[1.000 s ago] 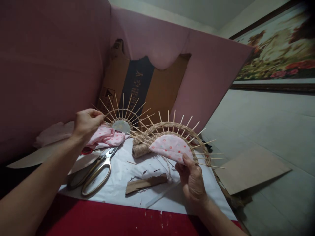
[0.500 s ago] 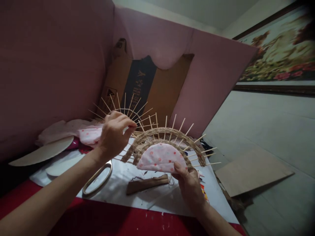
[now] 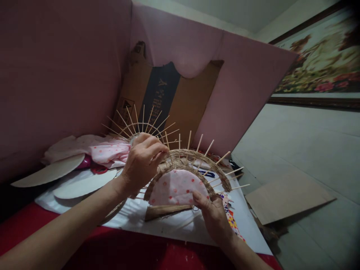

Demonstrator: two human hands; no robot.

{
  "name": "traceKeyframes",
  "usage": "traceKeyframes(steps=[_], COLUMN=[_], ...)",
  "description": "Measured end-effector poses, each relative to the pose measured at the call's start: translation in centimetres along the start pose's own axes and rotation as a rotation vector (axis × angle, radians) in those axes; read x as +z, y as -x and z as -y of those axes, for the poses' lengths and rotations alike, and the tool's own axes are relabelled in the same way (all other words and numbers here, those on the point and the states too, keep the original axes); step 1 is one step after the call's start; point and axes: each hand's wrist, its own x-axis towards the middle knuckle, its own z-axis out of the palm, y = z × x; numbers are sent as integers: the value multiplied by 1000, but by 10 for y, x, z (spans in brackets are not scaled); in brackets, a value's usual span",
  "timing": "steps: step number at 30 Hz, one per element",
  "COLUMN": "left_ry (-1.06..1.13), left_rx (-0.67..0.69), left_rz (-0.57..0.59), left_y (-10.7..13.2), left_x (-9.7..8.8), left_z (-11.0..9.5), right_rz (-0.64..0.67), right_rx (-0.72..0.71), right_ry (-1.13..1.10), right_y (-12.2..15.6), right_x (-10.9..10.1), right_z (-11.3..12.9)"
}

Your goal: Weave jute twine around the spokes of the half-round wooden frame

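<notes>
A half-round woven piece [image 3: 184, 165] has a pale pink cloth centre [image 3: 177, 187] with small red and orange dots. Thin wooden sticks fan out through its inner and outer braided bands. My right hand [image 3: 215, 215] grips its lower right corner, thumb on the cloth. At the upper left of the outer band, my left hand [image 3: 146, 159] is closed in a pinch; what lies between those fingertips is hidden. Behind it, a second fan of sticks [image 3: 137, 125] with a thin curved strand leans before the cardboard. Under the woven piece lies a brown strip [image 3: 165, 212].
White half-round boards [image 3: 84, 183] lie at left beside crumpled dotted cloth [image 3: 109, 152] and red-handled scissors [image 3: 99, 169]. A curved frame [image 3: 112, 213] is partly behind my left forearm. Cardboard [image 3: 194, 101] stands at the back. Patterned scraps [image 3: 232, 221] lie at right on the white sheet [image 3: 194, 232].
My left hand has moved right and slightly down, still pinched. The woven piece has tilted and shifted a little left and down with my right hand.
</notes>
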Motion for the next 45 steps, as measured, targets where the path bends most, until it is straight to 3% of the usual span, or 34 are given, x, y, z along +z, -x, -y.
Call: traceKeyframes(steps=[5,10,15,20,24,29,40,45], left_ry=[52,77,24,-13,48,45,-36,-33], left_rx=[-98,-224,-293,-196,-50,-27,11,-53], left_rz=[-99,-129,-79,108,225,265,346,266], left_y=[-7,-7,-9,-9,-6,-4,-1,0], left_x=[-15,-20,-21,-19,-15,-10,-4,-2], left_z=[2,8,12,17,21,26,23,20], right_rz=[73,43,11,-57,-26,-61,-8,21], right_rx=[29,66,104,99,105,119,105,125], right_ry=[-24,-74,-131,-137,-157,-183,-134,-124], right_y=[-1,-2,-4,-4,-3,-3,-3,-2], right_x=[0,-1,-2,-2,0,2,-1,0], right_z=[-1,-3,-4,-1,2,2,1,3])
